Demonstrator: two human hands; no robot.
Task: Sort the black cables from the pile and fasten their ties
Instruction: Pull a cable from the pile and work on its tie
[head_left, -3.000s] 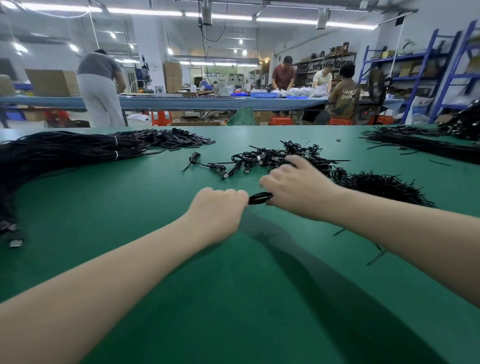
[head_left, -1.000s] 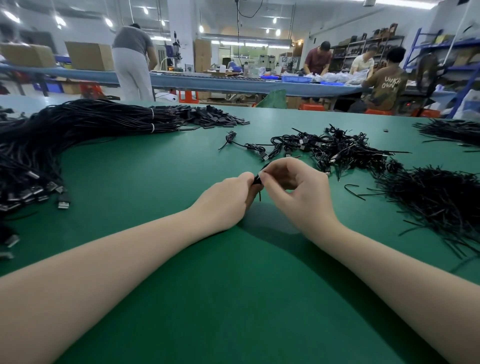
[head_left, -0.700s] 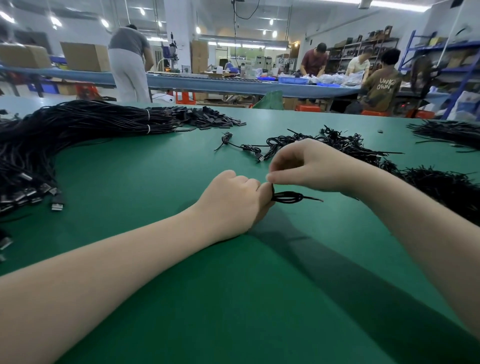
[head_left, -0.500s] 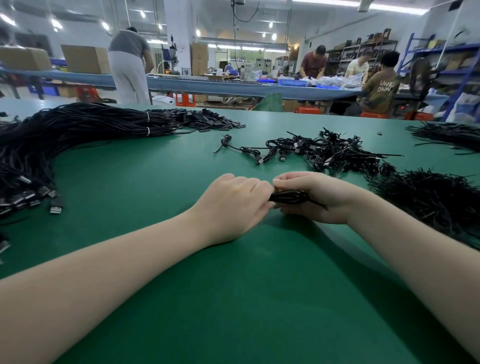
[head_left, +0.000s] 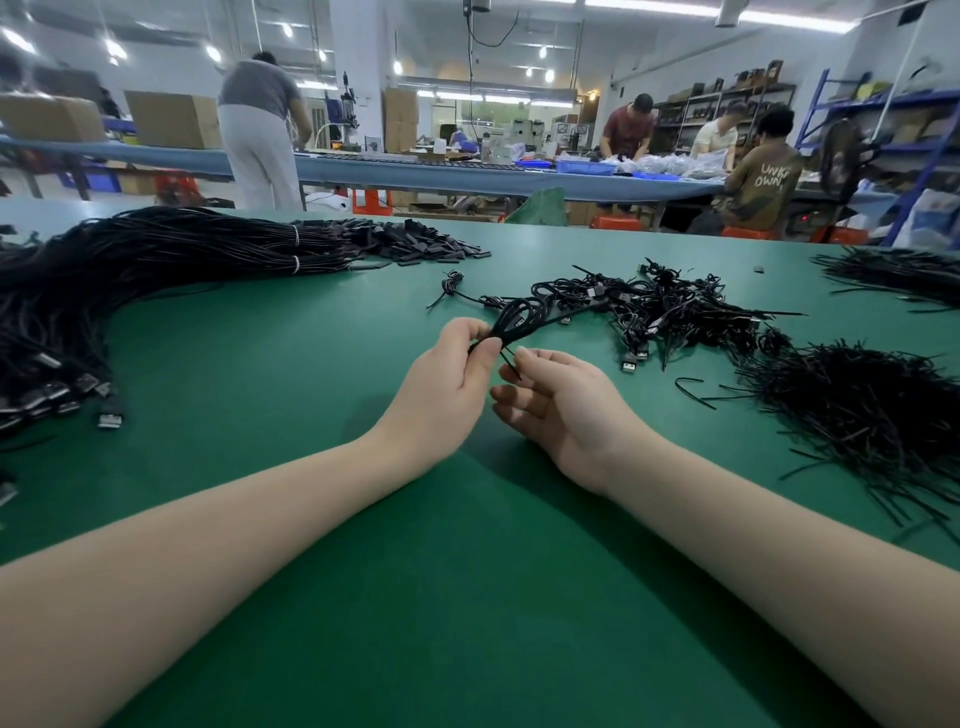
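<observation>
My left hand (head_left: 447, 384) pinches a coiled black cable (head_left: 514, 319) at its waist, loops sticking up and away. A thin black tie end (head_left: 510, 365) hangs from the pinch. My right hand (head_left: 561, 410) lies palm up just right of it, its fingertips touching that tie end; whether they pinch it I cannot tell. Behind them lies the pile of tied coiled cables (head_left: 660, 312) on the green table (head_left: 467, 597). At the right is a heap of loose black ties (head_left: 857, 405).
A long bundle of untied black cables (head_left: 156, 260) curves along the left, its USB plugs (head_left: 106, 415) near the left edge. More ties (head_left: 898, 275) lie far right. People work at a blue bench behind the table.
My left hand has lifted the coil off the table and turned it upright. My right hand has let go of the coil, rolled palm up and now touches the tie end.
</observation>
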